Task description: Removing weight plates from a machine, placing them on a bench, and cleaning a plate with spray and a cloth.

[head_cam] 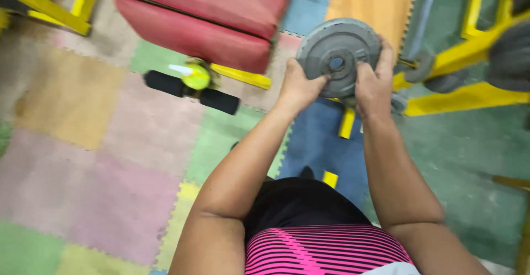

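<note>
Both hands, left hand (pixel 298 87) and right hand (pixel 374 84), grasp one round grey metal weight plate (pixel 338 54) by its rim, above the blue foam floor mat (pixel 314 137). One red padded bench (pixel 204 15) sits just left; two black foam rollers (pixel 190 92) lie beside it.

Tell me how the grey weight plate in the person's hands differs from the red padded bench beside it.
The grey weight plate is a round, hard disc with a centre hole; the red padded bench is long, blocky and cushioned. The plate is held off the floor by the left hand and right hand; nobody touches the bench, which sits on a yellow frame. Both are gym gear above the coloured foam mats.
</note>
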